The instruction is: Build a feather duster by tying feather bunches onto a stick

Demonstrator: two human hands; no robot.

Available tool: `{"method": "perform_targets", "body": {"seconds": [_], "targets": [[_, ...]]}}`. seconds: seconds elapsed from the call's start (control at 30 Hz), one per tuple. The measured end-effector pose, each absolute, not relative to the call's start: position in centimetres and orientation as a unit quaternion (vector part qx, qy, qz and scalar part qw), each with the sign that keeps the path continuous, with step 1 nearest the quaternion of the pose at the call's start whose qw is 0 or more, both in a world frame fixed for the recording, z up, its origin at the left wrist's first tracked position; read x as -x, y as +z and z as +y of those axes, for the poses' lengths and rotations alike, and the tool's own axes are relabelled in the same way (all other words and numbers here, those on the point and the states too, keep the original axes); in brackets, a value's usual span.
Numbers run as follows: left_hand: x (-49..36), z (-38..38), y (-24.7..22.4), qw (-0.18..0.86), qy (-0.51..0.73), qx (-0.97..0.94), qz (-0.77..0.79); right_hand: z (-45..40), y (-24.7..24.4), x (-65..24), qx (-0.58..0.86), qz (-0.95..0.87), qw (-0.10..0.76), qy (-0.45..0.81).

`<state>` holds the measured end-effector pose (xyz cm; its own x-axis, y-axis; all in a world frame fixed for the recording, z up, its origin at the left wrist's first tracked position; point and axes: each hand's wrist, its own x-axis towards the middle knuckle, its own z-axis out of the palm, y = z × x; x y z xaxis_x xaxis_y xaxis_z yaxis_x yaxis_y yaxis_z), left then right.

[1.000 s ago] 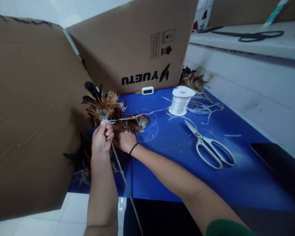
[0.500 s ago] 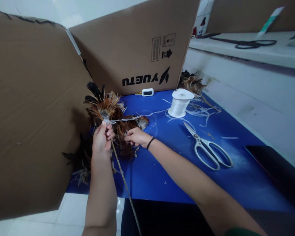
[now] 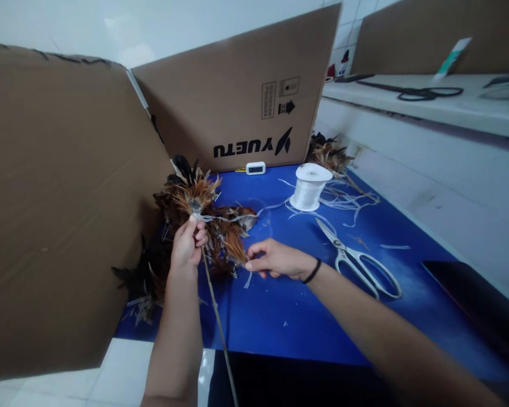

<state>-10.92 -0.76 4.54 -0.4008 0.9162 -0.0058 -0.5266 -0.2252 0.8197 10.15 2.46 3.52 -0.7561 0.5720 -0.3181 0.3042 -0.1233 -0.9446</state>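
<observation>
My left hand [image 3: 189, 242] is closed round a thin stick [image 3: 217, 316] just below a feather bunch [image 3: 193, 192] of brown and black feathers bound at its top. White ribbon [image 3: 271, 207] runs from that binding to a white spool [image 3: 310, 187] standing on the table. To the right, my right hand [image 3: 275, 259] pinches the base of a small tuft of orange-brown feathers [image 3: 234, 247], with a strip of white ribbon hanging below its fingertips. More loose feathers [image 3: 214, 226] lie heaped behind and between the hands. Silver scissors [image 3: 358, 263] rest partly open right of my right hand.
Cardboard panels [image 3: 246, 85] stand at the left and back of the blue table [image 3: 271, 316]. A small white digital device [image 3: 255, 168] sits by the back panel. Another feather bunch [image 3: 328, 155] lies at the back right. A dark flat object [image 3: 470, 305] lies at the right edge.
My right hand has drawn rightward out of the feather heap with a tuft of feathers in its fingers. My left hand keeps its hold on the stick. The camera view has shifted slightly.
</observation>
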Motion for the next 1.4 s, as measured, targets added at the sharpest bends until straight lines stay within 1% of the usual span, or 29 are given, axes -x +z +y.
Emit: {"method": "perform_targets", "body": {"seconds": [0.13, 0.27, 0.37, 0.6, 0.97, 1.17, 1.4], "targets": [[10.4, -0.7, 4.4, 0.496, 0.733, -0.259, 0.388, 2.2, 5.7, -10.8, 0.303, -0.638, 0.207, 0.676], [9.9, -0.5, 4.1, 0.513, 0.713, -0.274, 0.392, 2.5, 7.9, -9.3, 0.256, -0.619, 0.319, 0.671], [9.5, -0.4, 3.9, 0.519, 0.693, -0.299, 0.401, 3.0, 8.6, -7.2, 0.256, -0.610, 0.364, 0.656], [8.4, -0.2, 3.4, 0.514, 0.679, -0.310, 0.423, 4.5, 6.7, -3.2, 0.263, -0.606, 0.398, 0.637], [7.6, -0.2, 3.3, 0.524, 0.659, -0.329, 0.427, 5.3, 5.8, -3.0, 0.295, -0.610, 0.384, 0.627], [7.4, -0.2, 3.5, 0.533, 0.654, -0.327, 0.426, 5.8, 5.6, -3.3, 0.312, -0.647, 0.371, 0.588], [7.4, -0.3, 3.4, 0.539, 0.647, -0.316, 0.437, 6.9, 4.2, -3.5, 0.302, -0.700, 0.377, 0.526]]}}
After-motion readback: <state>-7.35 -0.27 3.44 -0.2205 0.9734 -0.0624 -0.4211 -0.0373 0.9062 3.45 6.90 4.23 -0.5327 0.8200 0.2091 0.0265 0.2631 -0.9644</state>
